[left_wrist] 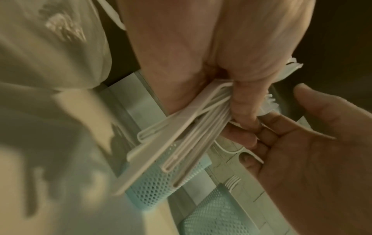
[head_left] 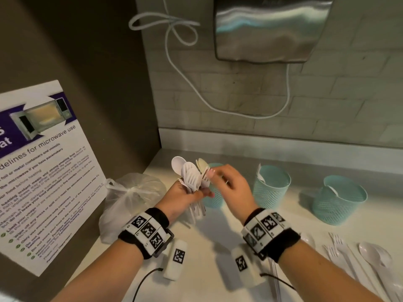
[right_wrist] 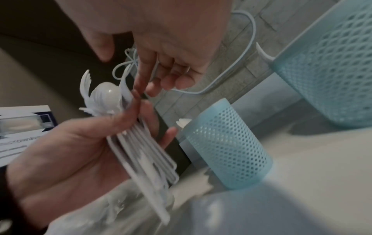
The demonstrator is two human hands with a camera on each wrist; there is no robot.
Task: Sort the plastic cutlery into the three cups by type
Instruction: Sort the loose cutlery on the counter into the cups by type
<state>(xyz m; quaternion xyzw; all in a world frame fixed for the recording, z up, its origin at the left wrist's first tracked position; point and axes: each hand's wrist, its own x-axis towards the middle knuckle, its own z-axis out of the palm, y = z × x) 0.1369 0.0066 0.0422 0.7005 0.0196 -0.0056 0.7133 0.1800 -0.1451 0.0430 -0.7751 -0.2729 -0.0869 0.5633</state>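
White plastic cutlery (head_left: 192,177), a mixed bundle of spoons and forks, stands fanned upward in the left hand (head_left: 182,198), above the pale tabletop (head_left: 218,232) and in front of the leftmost of three pale-teal perforated plastic cups (head_left: 214,200). The right hand (head_left: 229,186) reaches in, fingertips at one utensil head; its grip looks like a light pinch, though blur hides whether it has closed. The middle teal mesh cup (head_left: 271,186) and the right teal mesh cup (head_left: 339,201) each show a white piece inside. More white forks and spoons (head_left: 357,256) lie loose on the tabletop at the right, and a crumpled clear plastic bag (head_left: 128,201) sits at the left.

From the left wrist, the fingers (left_wrist: 244,101) curl tight round the bundled handles, which splay out below over a cup.

From the right wrist, the index fingertip (right_wrist: 138,85) touches the fanned heads while the other fingers hang loosely bent.

To do this step well, I judge the left grip should ease slightly so one piece slides free without dragging its neighbours; the right hand should take a single head, check its type, then draw it straight up.
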